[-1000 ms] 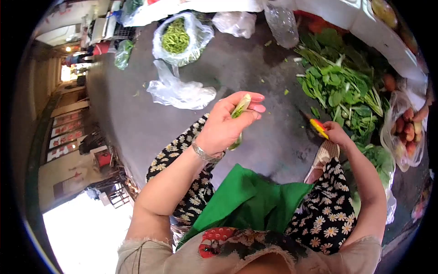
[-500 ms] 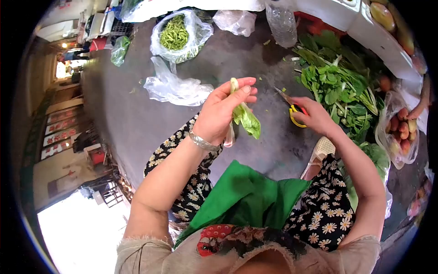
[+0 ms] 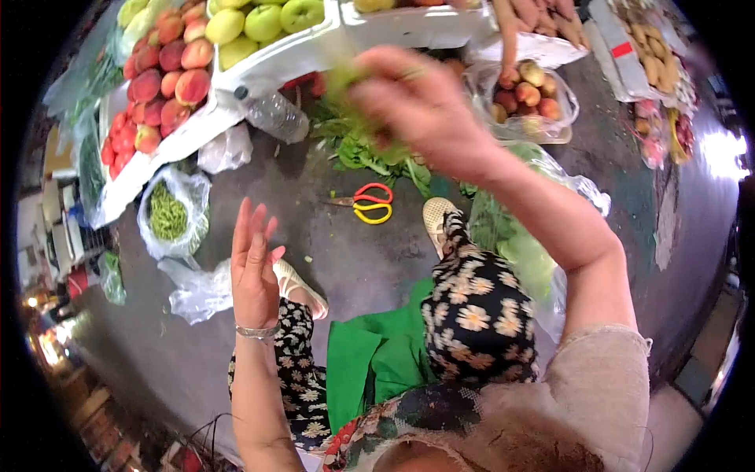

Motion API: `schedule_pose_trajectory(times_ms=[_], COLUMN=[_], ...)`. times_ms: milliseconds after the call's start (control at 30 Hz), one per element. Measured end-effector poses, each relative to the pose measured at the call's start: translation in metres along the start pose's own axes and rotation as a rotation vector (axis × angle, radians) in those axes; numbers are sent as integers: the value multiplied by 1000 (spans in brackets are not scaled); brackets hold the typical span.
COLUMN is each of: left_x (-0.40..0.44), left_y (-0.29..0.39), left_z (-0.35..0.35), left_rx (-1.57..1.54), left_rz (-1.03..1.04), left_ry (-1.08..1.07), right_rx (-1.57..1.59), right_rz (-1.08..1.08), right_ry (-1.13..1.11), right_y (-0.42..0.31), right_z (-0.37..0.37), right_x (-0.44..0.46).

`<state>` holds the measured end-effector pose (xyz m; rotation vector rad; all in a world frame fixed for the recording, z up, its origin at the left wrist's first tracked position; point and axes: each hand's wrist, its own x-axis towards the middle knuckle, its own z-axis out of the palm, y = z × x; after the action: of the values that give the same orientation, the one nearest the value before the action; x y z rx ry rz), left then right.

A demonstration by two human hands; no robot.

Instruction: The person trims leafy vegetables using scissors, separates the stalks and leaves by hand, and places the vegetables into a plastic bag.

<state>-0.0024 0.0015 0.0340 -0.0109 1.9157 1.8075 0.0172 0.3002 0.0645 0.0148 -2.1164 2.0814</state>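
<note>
My left hand [image 3: 255, 263] is raised over the floor, its fingers stretched and nothing in it. My right hand [image 3: 421, 106] is reaching forward above the heap of leafy greens [image 3: 373, 157] and is smeared by motion. A pale green leafy vegetable [image 3: 344, 85], also blurred, shows at its fingers. Scissors [image 3: 355, 202] with one red and one yellow handle loop lie on the dark floor between my hands, apart from both. My right hand and forearm hide part of the greens.
A bag of green pods [image 3: 167, 212], crumpled clear plastic [image 3: 200, 293] and a plastic bottle [image 3: 277, 116] stand to the left. Peaches [image 3: 169, 79] and green apples [image 3: 263, 21] fill crates ahead. At right are bagged fruit [image 3: 531, 98] and bagged greens [image 3: 511, 216].
The view has swung right. The scissors have left my right hand and lie on the floor. The leafy vegetable has passed from my left hand to my right, which has moved forward; my left hand has opened.
</note>
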Motion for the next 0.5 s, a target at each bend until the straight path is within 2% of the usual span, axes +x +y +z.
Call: schedule_pose_trajectory(times_ms=[67,200,267,333,400,500], left_x=[3,0,-9,-20,-34,-57], left_y=[-2,-7,-6,-3,-1,4], left_z=[-4,-2,10,26,46,85], left_rx=[-23,-72,-69,69,79,222], left_rz=[-5,-22,-22,27,21,182], left_ry=[-30,-85,-126,-131,-145,-250], right_rx=[-16,-71,-97,8,99,583], right_rz=[-61,59,129,238,259,320], right_ry=[227,833,996,1060,1155,1261], right_y=[-17,-42,-20,-4,18,51], right_z=[-54,-137,-177,-190,-188,-179], right_x=[-38,-139,-203,-259,-304,-340])
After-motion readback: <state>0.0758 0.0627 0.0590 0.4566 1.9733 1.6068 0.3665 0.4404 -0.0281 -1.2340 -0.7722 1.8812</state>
